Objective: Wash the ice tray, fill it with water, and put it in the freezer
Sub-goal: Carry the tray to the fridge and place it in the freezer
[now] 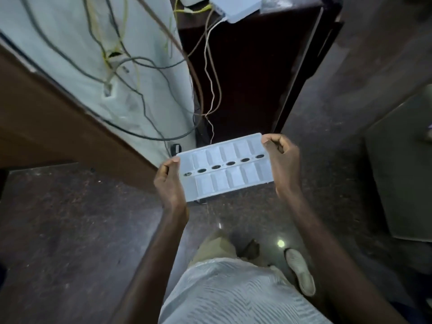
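Observation:
A white plastic ice tray (224,167) with two rows of compartments and a middle line of dark oval holes is held level in front of me, over the dark floor. My left hand (169,181) grips its left short end, thumb on top. My right hand (281,160) grips its right short end. Whether there is water in the compartments cannot be made out.
A pale wall (70,43) with several loose hanging cables (145,101) rises ahead on the left, beside a brown wooden panel (46,127). A dark cabinet (252,78) stands straight ahead. The speckled dark floor (70,230) lies below, with my sandalled foot (300,270).

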### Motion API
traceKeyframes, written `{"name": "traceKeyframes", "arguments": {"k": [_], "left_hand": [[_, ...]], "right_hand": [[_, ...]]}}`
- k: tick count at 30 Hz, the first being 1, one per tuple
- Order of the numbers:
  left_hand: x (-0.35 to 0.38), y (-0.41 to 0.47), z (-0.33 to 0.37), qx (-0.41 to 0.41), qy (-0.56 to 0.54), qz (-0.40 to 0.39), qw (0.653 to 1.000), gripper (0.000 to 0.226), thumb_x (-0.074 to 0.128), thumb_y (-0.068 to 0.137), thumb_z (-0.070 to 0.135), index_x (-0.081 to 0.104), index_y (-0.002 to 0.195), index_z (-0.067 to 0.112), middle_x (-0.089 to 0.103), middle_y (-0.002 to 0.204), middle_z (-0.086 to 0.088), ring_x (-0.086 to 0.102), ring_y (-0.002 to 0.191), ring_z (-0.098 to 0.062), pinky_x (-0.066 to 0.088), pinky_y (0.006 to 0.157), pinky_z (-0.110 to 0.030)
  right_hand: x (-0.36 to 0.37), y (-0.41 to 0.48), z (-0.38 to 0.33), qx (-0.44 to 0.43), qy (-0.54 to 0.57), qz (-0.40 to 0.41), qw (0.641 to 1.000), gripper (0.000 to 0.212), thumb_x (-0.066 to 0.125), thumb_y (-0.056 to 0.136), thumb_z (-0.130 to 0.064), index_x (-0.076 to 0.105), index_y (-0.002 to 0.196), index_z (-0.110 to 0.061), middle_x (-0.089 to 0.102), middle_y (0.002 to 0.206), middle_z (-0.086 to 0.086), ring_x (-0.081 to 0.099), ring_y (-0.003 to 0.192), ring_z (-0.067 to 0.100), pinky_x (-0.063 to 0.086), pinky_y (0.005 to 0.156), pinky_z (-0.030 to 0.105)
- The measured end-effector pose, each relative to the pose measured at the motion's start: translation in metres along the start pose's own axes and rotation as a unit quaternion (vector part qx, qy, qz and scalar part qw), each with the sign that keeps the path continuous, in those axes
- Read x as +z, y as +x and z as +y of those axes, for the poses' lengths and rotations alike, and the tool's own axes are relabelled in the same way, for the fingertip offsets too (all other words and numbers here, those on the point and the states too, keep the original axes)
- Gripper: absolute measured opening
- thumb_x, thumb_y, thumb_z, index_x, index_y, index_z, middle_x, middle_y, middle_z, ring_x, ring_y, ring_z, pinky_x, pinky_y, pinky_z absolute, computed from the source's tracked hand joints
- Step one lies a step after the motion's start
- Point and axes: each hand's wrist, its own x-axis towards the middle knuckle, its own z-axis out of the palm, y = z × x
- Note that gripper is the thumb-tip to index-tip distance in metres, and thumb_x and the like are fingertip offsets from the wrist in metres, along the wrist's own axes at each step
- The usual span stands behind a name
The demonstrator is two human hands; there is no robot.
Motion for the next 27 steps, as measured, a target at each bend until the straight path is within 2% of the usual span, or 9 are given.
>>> {"name": "traceKeyframes", "arguments": {"k": [4, 7, 11, 15, 18, 20, 22, 24, 27], "left_hand": [[0.068, -0.013, -0.003, -0.004, 0.000, -0.036, 0.999, 0.012, 0.064, 0.102, 0.023, 0.069, 0.100, 0.013, 0.070, 0.081, 0.004, 0.068, 0.068, -0.007, 0.055, 0.059, -0.023], [0.123, -0.013, -0.002, -0.011, 0.013, -0.063, 0.998, 0.016, 0.067, 0.098, 0.031, 0.071, 0.102, 0.016, 0.072, 0.094, -0.002, 0.068, 0.090, -0.021, 0.059, 0.082, -0.043], [0.199, -0.008, -0.003, -0.001, 0.030, -0.079, 0.996, 0.021, 0.068, 0.096, 0.036, 0.074, 0.104, 0.018, 0.076, 0.106, -0.010, 0.072, 0.103, -0.032, 0.056, 0.096, -0.055], [0.281, 0.005, -0.003, -0.002, 0.039, -0.088, 0.995, 0.023, 0.069, 0.094, 0.035, 0.076, 0.108, 0.018, 0.077, 0.110, -0.004, 0.072, 0.107, -0.025, 0.056, 0.101, -0.054], [0.341, 0.011, 0.002, 0.002, 0.034, -0.079, 0.996, 0.015, 0.069, 0.098, 0.027, 0.076, 0.107, 0.018, 0.077, 0.104, 0.002, 0.073, 0.101, -0.014, 0.060, 0.094, -0.042], [0.377, 0.015, 0.006, 0.006, 0.029, -0.081, 0.996, 0.014, 0.068, 0.099, 0.026, 0.075, 0.107, 0.017, 0.078, 0.104, -0.002, 0.074, 0.100, -0.017, 0.060, 0.088, -0.040], [0.410, 0.021, 0.009, 0.007, 0.025, -0.085, 0.996, 0.016, 0.068, 0.098, 0.029, 0.075, 0.108, 0.018, 0.077, 0.106, -0.004, 0.073, 0.097, -0.021, 0.060, 0.086, -0.044], [0.441, 0.026, 0.012, 0.009, 0.027, -0.086, 0.996, 0.019, 0.068, 0.098, 0.030, 0.074, 0.110, 0.017, 0.076, 0.104, -0.002, 0.071, 0.093, -0.017, 0.059, 0.082, -0.042], [0.488, 0.030, 0.018, 0.013, 0.026, -0.088, 0.996, 0.022, 0.067, 0.099, 0.029, 0.074, 0.113, 0.014, 0.075, 0.103, -0.002, 0.070, 0.091, -0.016, 0.058, 0.078, -0.037]], "right_hand": [[-0.048, 0.048, -0.003, 0.011, 0.006, 0.034, 0.999, 0.010, 0.066, 0.098, -0.031, 0.074, 0.099, -0.026, 0.076, 0.092, -0.009, 0.071, 0.081, 0.004, 0.057, 0.068, 0.023], [-0.080, 0.089, -0.001, 0.027, 0.013, 0.057, 0.998, 0.009, 0.066, 0.098, -0.030, 0.074, 0.098, -0.026, 0.076, 0.089, -0.009, 0.071, 0.077, 0.003, 0.056, 0.064, 0.022], [-0.116, 0.149, 0.000, 0.033, 0.017, 0.081, 0.996, 0.010, 0.066, 0.098, -0.027, 0.075, 0.099, -0.021, 0.075, 0.087, -0.010, 0.068, 0.071, -0.004, 0.049, 0.058, 0.013], [-0.150, 0.219, 0.001, 0.044, 0.014, 0.088, 0.995, 0.010, 0.066, 0.098, -0.030, 0.073, 0.099, -0.023, 0.076, 0.090, -0.008, 0.071, 0.080, 0.006, 0.055, 0.066, 0.020], [-0.172, 0.270, -0.005, 0.049, 0.013, 0.093, 0.994, 0.010, 0.064, 0.100, -0.027, 0.072, 0.101, -0.021, 0.075, 0.091, -0.007, 0.070, 0.079, 0.007, 0.053, 0.064, 0.017], [-0.186, 0.303, -0.009, 0.046, 0.015, 0.094, 0.994, 0.011, 0.063, 0.101, -0.026, 0.071, 0.102, -0.019, 0.075, 0.093, -0.006, 0.069, 0.080, 0.008, 0.051, 0.062, 0.014], [-0.198, 0.336, -0.012, 0.042, 0.013, 0.088, 0.995, 0.012, 0.063, 0.100, -0.028, 0.071, 0.102, -0.019, 0.075, 0.094, -0.005, 0.071, 0.081, 0.010, 0.054, 0.064, 0.019], [-0.210, 0.366, -0.014, 0.040, 0.014, 0.086, 0.995, 0.014, 0.064, 0.099, -0.029, 0.072, 0.102, -0.018, 0.076, 0.095, -0.002, 0.072, 0.084, 0.015, 0.058, 0.068, 0.028], [-0.228, 0.410, -0.020, 0.045, 0.020, 0.087, 0.995, 0.015, 0.064, 0.099, -0.028, 0.073, 0.104, -0.016, 0.076, 0.095, -0.002, 0.073, 0.084, 0.015, 0.057, 0.068, 0.028]]}}
